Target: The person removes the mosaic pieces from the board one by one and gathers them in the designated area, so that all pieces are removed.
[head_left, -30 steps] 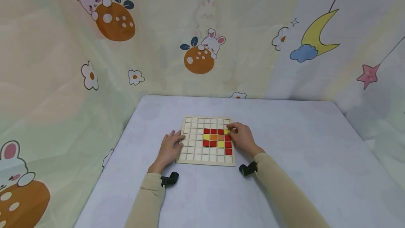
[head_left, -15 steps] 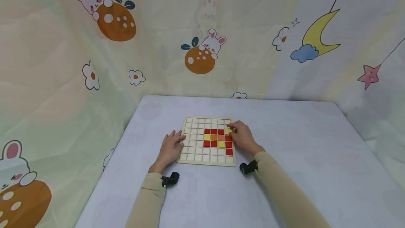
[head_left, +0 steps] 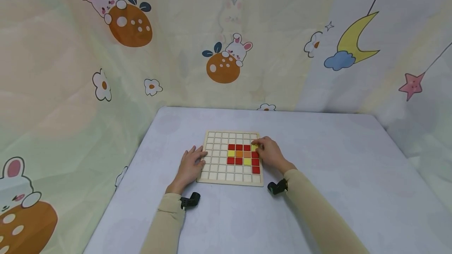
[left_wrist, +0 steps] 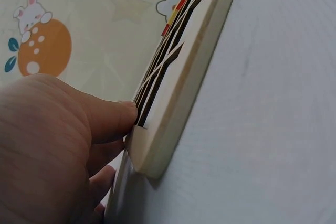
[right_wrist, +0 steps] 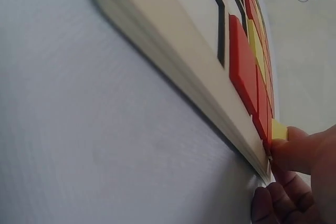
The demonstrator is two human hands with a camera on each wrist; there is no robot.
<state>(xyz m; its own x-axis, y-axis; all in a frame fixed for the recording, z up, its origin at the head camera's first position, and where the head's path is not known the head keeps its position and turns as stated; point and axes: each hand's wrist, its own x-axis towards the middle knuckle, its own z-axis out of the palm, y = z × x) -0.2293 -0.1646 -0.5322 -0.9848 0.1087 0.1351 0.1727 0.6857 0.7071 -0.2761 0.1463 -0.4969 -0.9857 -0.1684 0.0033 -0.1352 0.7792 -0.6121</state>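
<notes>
A square wooden grid board (head_left: 215, 169) lies on the table in the head view. Several red, yellow and orange square tiles fill part of its right half. My left hand (head_left: 190, 164) rests at the board's left edge with its fingers spread. In the left wrist view its thumb (left_wrist: 118, 120) touches the rim by the grid lines. My right hand (head_left: 271, 153) is at the right edge and pinches a yellow tile (right_wrist: 279, 129) between thumb and fingers, just beyond the red tiles (right_wrist: 242, 72). The fingers partly hide this tile.
The table (head_left: 318, 144) has a pale cloth and surrounds the board on all sides. Behind it hangs a printed curtain (head_left: 176, 30) with cartoon rabbits and a moon. A small black camera (head_left: 277, 187) is worn on the right wrist, another camera (head_left: 190, 200) on the left.
The right fingers shift very slightly while keeping the yellow tile at the same upper right cell. The tile looked paler half a second ago. My left hand stays put.
</notes>
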